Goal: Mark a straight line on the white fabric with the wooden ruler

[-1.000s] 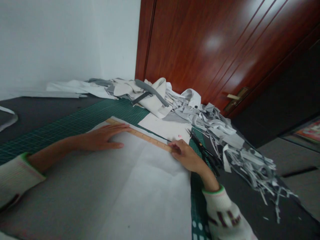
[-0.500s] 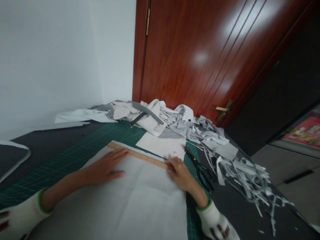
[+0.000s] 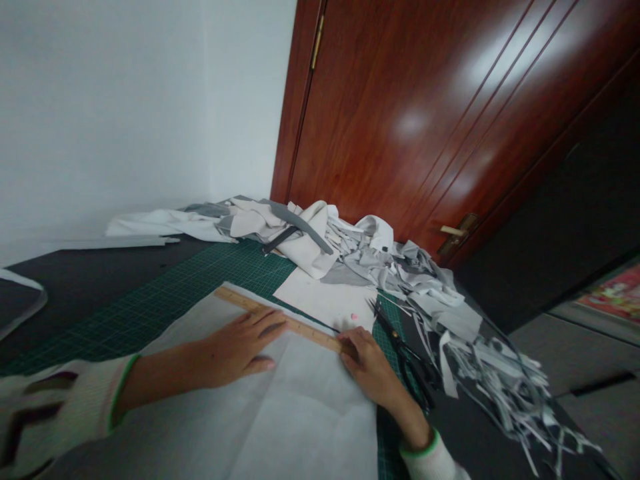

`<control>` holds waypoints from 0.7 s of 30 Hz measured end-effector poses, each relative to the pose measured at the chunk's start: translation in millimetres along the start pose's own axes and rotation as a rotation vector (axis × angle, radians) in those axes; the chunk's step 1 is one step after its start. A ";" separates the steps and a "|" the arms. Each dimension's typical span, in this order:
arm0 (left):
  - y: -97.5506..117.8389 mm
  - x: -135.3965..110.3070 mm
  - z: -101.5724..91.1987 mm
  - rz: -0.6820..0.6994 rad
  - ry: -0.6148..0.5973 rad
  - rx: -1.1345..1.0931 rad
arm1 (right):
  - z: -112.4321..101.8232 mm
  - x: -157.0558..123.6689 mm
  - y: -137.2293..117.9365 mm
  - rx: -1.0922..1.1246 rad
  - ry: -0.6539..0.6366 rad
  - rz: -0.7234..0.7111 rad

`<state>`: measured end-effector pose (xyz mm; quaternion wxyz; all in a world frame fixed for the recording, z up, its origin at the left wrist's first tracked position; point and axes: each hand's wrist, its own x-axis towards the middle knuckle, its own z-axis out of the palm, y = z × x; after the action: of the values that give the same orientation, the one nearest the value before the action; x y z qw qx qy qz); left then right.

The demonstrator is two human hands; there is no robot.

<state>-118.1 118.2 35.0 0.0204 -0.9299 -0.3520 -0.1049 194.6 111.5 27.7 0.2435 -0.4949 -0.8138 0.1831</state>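
A wooden ruler (image 3: 305,329) lies slantwise across a large pale grey-white fabric sheet (image 3: 300,413), close to its far edge. My left hand (image 3: 237,350) rests flat on the ruler's middle, fingers stretched out and thumb on the sheet. At the ruler's right end, my right hand (image 3: 367,363) has its fingers curled together; a short dark tip shows by them, but what they hold is too small to tell. Black-handled scissors (image 3: 403,350) lie right of that hand, blades partly apart. Beyond the ruler is a white piece (image 3: 325,300) with a small pink spot.
A green gridded cutting mat (image 3: 170,293) lies under the sheet on a dark table (image 3: 90,270). Fabric scraps (image 3: 310,240) are heaped along the back. Narrow cut strips (image 3: 515,380) pile up at right. A reddish wooden door (image 3: 390,120) stands behind.
My left hand has slid right along the ruler, from near its left end to its middle. My right hand stays at the right end. The view has shifted slightly.
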 end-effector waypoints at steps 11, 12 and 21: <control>5.1 -6.4 12.4 -0.031 0.244 0.008 | 1.3 1.1 -6.4 -0.097 -0.004 0.028; 5.1 -6.4 12.7 -0.036 0.250 0.010 | 1.1 1.2 -6.6 -0.100 -0.005 0.036; 2.4 -8.2 17.5 -0.063 0.247 0.050 | -39.5 -38.0 -72.4 0.489 -0.121 -0.203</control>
<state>-119.4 112.9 16.3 0.0833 -0.8976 -0.3782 -0.2103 180.4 47.6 90.7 0.3239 -0.3254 -0.8038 0.3783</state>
